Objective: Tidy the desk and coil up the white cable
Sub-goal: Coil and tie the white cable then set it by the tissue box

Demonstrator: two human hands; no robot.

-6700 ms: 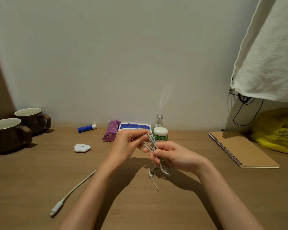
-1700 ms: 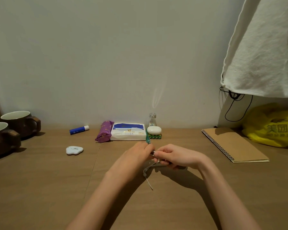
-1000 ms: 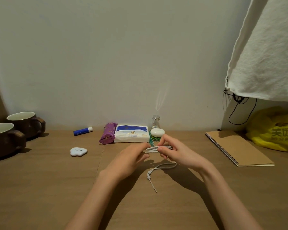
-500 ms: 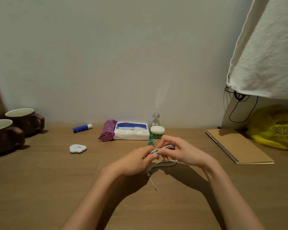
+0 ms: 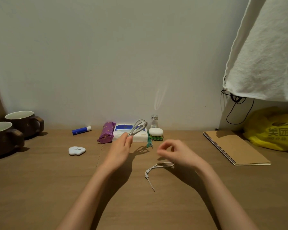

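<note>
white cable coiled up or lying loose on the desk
Coiled: the white cable is gathered into a small bundle of loops, pinched at its lower end by the left hand, held up off the desk.

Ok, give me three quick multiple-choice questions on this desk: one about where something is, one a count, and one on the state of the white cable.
1. Where on the desk does the spiral notebook lie?
A) right side B) left side C) centre

2. How many brown mugs are there?
A) one B) two C) four

3. The coiled white cable is:
A) flat on the desk B) held up in the left hand C) inside a mug

Answers:
1 A, it lies at the right, near the yellow bag.
2 B, two stand at the left edge.
3 B, the left hand's fingers pinch the coil above the desk.
</note>
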